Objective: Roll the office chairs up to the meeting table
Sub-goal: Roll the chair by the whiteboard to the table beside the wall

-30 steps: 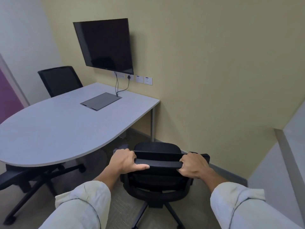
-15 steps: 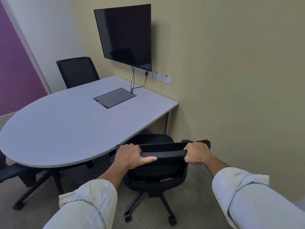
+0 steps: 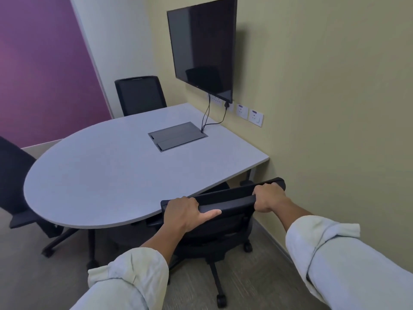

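Observation:
A black office chair [image 3: 225, 222] stands right in front of me, its seat tucked under the near edge of the grey meeting table [image 3: 107, 173]. My left hand [image 3: 183, 212] grips the left end of the chair's top rail, thumb lying along it. My right hand [image 3: 268, 198] is closed on the right end of the same rail. A second black chair [image 3: 140, 95] stands at the table's far side, and a third [image 3: 15, 189] sits at the left end, partly out of frame.
A dark screen [image 3: 203, 48] hangs on the yellow wall [image 3: 324, 86] close to the right, with sockets and cables below. A grey cable hatch [image 3: 176, 136] is set into the tabletop. Carpet floor lies beneath me; a purple wall is at the left.
The chair in my hands has rolled forward, and its seat now sits under the table edge. My view has swung left and closer to the table.

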`<action>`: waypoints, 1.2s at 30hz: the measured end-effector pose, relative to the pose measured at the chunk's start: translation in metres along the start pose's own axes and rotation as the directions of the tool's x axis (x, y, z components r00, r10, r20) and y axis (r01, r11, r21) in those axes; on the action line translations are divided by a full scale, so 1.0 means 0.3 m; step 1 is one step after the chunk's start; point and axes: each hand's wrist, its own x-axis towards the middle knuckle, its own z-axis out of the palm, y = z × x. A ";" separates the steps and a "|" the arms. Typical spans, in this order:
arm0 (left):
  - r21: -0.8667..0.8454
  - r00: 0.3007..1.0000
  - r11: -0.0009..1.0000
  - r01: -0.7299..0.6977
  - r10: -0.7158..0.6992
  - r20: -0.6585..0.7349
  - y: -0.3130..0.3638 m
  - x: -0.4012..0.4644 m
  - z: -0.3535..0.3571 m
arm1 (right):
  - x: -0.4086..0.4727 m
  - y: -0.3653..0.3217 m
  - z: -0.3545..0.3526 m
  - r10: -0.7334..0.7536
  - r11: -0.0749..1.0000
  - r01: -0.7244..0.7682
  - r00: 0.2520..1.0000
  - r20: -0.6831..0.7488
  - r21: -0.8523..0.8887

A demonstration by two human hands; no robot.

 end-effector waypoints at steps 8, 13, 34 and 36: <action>-0.013 0.992 0.992 0.125 -0.125 0.020 0.165 0.253 0.062 | 0.323 0.158 -0.041 0.135 0.983 -0.147 0.985 -0.106 -0.109; -0.010 0.991 0.991 0.131 -0.131 0.006 0.175 0.368 0.097 | 0.456 0.189 -0.072 0.176 0.978 -0.182 0.982 -0.071 -0.098; -0.016 0.981 0.981 0.191 -0.192 -0.003 0.215 0.604 0.149 | 0.735 0.310 -0.142 0.058 0.987 -0.055 0.998 0.010 -0.153; -0.038 0.976 0.977 0.211 -0.209 0.057 0.218 0.593 0.147 | 0.729 0.314 -0.165 0.040 0.990 -0.017 0.986 0.160 -0.143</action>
